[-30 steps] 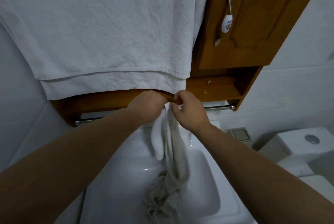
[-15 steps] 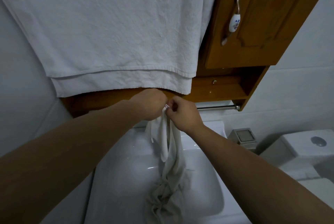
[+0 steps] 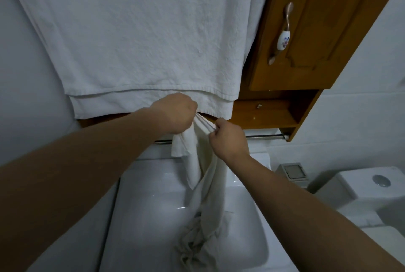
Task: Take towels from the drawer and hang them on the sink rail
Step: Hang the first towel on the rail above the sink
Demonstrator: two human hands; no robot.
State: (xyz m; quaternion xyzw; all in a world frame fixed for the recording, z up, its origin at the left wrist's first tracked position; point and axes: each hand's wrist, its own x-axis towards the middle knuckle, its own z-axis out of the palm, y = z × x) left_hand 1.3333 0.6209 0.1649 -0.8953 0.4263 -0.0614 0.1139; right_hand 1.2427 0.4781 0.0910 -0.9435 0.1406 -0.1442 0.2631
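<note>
A large white towel (image 3: 140,37) is hung on the wall, directly above the sink (image 3: 153,217), and most of the upper view is covered by it. To the right of the sink, higher up, a wooden cabinet (image 3: 317,30) with a porcelain handle (image 3: 282,40) is seen. Both forearms are stretched forward over the sink. A small towel (image 3: 206,184) is held up above the basin; its lower end is bunched inside the sink. The left hand (image 3: 175,113) is closed in a fist around the upper edge of this towel. The right hand (image 3: 229,140) is curled and the same edge is pinched by it, so the cloth is pulled tight between them. Behind the hands, above the back of the sink, the metal rail (image 3: 266,137) is partly seen.
</note>
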